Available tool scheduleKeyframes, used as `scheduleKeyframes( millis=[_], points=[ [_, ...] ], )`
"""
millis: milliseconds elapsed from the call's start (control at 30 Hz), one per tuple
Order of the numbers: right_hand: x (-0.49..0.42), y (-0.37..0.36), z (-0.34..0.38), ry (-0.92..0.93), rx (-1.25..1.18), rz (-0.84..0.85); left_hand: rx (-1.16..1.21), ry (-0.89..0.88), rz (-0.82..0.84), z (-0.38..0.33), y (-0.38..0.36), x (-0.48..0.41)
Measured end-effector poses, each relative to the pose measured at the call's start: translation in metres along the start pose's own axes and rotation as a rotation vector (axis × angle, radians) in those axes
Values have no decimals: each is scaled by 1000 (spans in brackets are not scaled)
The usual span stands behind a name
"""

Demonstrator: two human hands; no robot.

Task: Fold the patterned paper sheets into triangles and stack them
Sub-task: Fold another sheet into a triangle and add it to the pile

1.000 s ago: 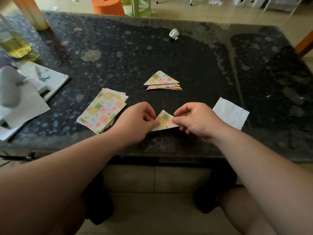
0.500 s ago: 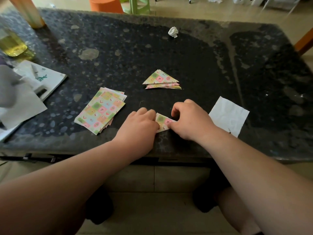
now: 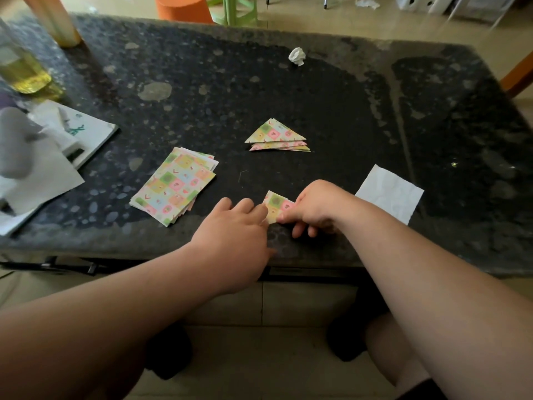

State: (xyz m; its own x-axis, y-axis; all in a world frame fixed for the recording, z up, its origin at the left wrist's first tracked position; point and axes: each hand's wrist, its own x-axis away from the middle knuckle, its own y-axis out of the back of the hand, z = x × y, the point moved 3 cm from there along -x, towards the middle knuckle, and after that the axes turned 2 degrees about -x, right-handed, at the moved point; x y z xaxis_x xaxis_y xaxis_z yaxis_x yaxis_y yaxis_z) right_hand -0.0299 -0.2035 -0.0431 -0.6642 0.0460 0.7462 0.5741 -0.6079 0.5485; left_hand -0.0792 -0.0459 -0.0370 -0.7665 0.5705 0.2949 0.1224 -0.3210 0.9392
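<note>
Now right hand (image 3: 314,206) pinches sheet (image 3: 278,204), booklet (image 3: 86,131) unreadable

Dim, soft daylight comes from the far side, brightening the floor (image 3: 288,23) and putting a dull sheen on the dark table (image 3: 346,111). Wide-angle distortion bows the edges; the left edge is blurred.

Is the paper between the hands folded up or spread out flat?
Folded. The patterned paper between the left hand and right hand shows far fewer squares than the flat sheets beside it.
</note>
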Motion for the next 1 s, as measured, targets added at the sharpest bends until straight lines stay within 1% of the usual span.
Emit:
scheduleKeyframes(
  millis=[200, 367, 467, 533, 600, 700, 733, 800, 867, 1000],
  points=[
    [-4, 10, -11, -103, -92, 50, 15, 8, 1, 14, -9, 15],
    [-7, 19, -25, -189, -165, 56, 10, -2, 22, 22, -9, 22],
    [-3, 27, -32, -239, -135, 27, -2, -13, 47, 24, -10, 23],
    [1, 31, -31, -240, -70, -25, 33, 9, 58, 27, -8, 20],
    [2, 34, -26, -163, 7, -147, 125, 61, 31, 30, -4, 12],
    [4, 36, -8, 89, 80, -385, 391, 200, -22, 38, -2, -6],
    [8, 34, -1, 137, 108, -403, 473, 253, -36, 40, -3, -11],
    [12, 25, 9, 150, 203, -335, 589, 348, -43, 42, -6, -19],
    [12, 14, 14, 119, 295, -274, 642, 406, -21, 42, -7, -26],
    [6, 5, 15, 70, 280, -209, 755, 451, 17, 38, -6, -39]
  ],
)
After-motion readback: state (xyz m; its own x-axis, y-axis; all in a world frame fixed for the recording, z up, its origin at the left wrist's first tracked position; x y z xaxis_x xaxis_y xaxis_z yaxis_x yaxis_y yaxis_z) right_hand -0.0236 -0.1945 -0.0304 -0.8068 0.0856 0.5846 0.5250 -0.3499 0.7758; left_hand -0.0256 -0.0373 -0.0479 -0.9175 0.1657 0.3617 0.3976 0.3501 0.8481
